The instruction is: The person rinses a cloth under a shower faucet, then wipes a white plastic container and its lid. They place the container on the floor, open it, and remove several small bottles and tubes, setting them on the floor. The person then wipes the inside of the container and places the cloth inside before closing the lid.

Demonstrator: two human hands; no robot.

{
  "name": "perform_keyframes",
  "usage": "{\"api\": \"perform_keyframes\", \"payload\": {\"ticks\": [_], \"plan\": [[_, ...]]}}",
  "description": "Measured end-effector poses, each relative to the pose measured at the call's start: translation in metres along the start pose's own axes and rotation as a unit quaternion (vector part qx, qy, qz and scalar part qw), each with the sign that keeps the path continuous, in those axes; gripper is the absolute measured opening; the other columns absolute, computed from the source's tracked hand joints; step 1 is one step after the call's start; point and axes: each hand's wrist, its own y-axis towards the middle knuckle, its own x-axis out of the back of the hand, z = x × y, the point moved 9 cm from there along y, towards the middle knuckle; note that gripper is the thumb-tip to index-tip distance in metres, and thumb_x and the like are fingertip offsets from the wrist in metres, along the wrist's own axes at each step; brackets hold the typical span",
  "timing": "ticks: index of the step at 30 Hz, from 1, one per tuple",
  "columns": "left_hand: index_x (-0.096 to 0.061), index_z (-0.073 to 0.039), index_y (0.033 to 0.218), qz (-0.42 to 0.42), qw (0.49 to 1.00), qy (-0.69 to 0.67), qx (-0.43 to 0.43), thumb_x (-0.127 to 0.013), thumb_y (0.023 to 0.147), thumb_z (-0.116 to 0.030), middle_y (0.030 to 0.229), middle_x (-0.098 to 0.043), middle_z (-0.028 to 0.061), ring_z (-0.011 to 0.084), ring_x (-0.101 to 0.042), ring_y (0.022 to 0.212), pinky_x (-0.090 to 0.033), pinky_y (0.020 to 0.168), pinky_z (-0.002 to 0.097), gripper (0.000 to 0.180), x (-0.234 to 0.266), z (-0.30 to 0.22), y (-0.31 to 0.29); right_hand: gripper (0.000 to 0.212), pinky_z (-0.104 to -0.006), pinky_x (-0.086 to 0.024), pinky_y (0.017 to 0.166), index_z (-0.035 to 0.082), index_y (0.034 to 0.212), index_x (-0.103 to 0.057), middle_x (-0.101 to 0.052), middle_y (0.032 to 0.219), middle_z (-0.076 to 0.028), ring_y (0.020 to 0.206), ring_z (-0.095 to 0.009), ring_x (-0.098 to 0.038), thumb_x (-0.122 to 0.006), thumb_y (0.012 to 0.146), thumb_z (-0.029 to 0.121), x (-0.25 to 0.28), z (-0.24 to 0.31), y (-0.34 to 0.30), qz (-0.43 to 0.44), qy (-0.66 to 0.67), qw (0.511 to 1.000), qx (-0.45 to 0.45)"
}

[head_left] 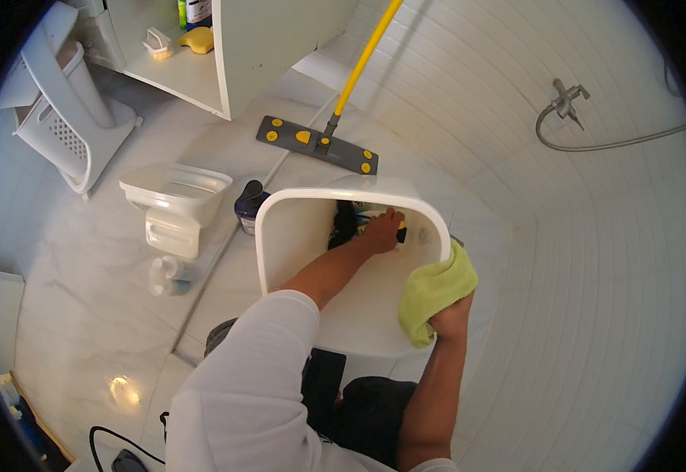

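White bin point(351, 192) is right in front of the person, on the tiled floor point(83, 267), open mouth facing them. Left hand point(380, 230) is deep inside, fingers bent at a yellow-and-black piece point(402, 231) near the bin's far right corner; can't tell if it's actually gripped. Black bundle point(344, 224) sits just left of that hand (too shadowed to identify). Right hand point(451, 316) is closed on a green cloth point(435, 291), draped over the bin's right rim.

Around it: dark blue bottle point(247, 211) just beside the bin's left rim, white plastic lid-like part point(174, 193) further left, two small clear bottles point(170, 275) below that. Flat mop point(311, 141) past the bin's far rim, head on the floor, yellow pole leaning up. White cabinet point(280, 55) at the floor's far side, brush point(157, 43) and yellow sponge point(196, 40) near its shelf's front edge. Wheeled white basket unit point(60, 138) at the floor's far left corner.
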Motion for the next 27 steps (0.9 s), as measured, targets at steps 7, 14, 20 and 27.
{"api": "perform_keyframes", "payload": {"ticks": [7, 14, 20, 27], "plan": [[-0.054, -0.005, 0.097, -0.03, 0.985, 0.164, 0.046, -0.072, 0.057, -0.022, 0.104, -0.045, 0.0103, 0.0288, -0.05, 0.096, -0.047, 0.071, 0.0366, 0.047, -0.015, 0.036, 0.007, 0.051, -0.0304, -0.044, 0.077, -0.001, 0.105, -0.05, -0.056, 0.096, -0.005, 0.085, -0.014, -0.054, -0.073, 0.061, 0.007, -0.02, 0.011, 0.002, 0.051, -0.01, 0.998, 0.026], [-0.055, -0.01, 0.102, -0.034, 0.995, 0.049, 0.078, -0.075, 0.052, -0.027, 0.105, -0.049, 0.0134, 0.0293, -0.046, 0.104, -0.045, 0.08, 0.038, 0.056, 0.028, 0.023, 0.025, 0.043, -0.0296, -0.044, 0.074, 0.0, 0.098, -0.053, -0.058, 0.091, -0.005, 0.081, -0.015, -0.054, -0.072, 0.061, 0.008, -0.005, 0.006, 0.002, 0.019, -0.036, 0.999, 0.016], [-0.057, -0.019, 0.106, 0.144, 0.985, 0.091, -0.006, -0.076, 0.049, -0.032, 0.111, -0.045, 0.013, 0.0328, -0.041, 0.109, -0.042, 0.086, 0.0381, 0.062, 0.014, 0.012, 0.03, 0.049, -0.0296, -0.044, 0.076, -0.001, 0.105, -0.05, -0.056, 0.097, -0.005, 0.085, -0.014, -0.054, -0.072, 0.061, 0.006, 0.002, 0.0, 0.002, 0.013, 0.007, 1.0, 0.023], [-0.059, -0.022, 0.106, 0.181, 0.971, 0.153, -0.017, -0.076, 0.049, -0.035, 0.121, -0.033, 0.0124, 0.0348, -0.037, 0.11, -0.042, 0.086, 0.0388, 0.061, 0.01, 0.007, 0.023, 0.041, -0.0296, -0.044, 0.074, 0.0, 0.099, -0.053, -0.058, 0.091, -0.005, 0.082, -0.015, -0.054, -0.07, 0.062, 0.006, 0.002, 0.008, 0.002, -0.005, 0.02, 0.999, 0.032]]}}
